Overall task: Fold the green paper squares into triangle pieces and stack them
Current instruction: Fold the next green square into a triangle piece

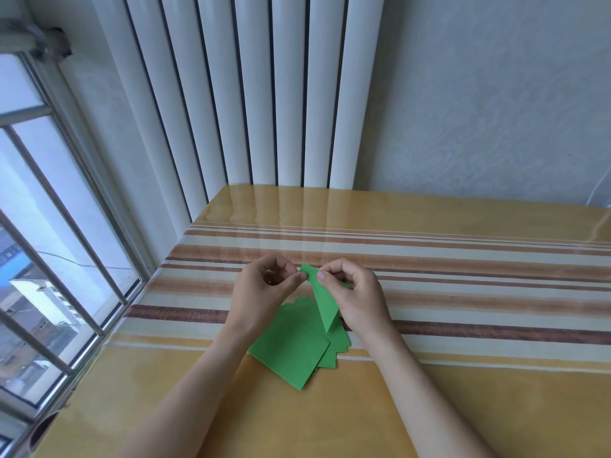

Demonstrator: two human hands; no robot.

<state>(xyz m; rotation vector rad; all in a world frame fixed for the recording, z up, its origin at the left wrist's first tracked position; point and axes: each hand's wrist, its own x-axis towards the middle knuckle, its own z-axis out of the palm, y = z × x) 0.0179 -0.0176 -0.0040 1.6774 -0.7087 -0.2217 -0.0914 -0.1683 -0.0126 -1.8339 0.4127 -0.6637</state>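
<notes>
A loose pile of green paper squares [292, 350] lies fanned out on the striped table [463, 292]. Above the pile I hold a folded green paper piece [324, 302] upright, its point aimed down toward the pile. My left hand [264, 292] pinches the piece's top edge with thumb and forefinger. My right hand [353, 295] pinches the same top edge from the right, its fingers curled over the paper and hiding part of it.
The table has a glossy yellow top with brown and cream stripes. A white column radiator [251, 94] stands against the wall behind the table. A window with metal bars [49, 242] runs along the left edge of the table.
</notes>
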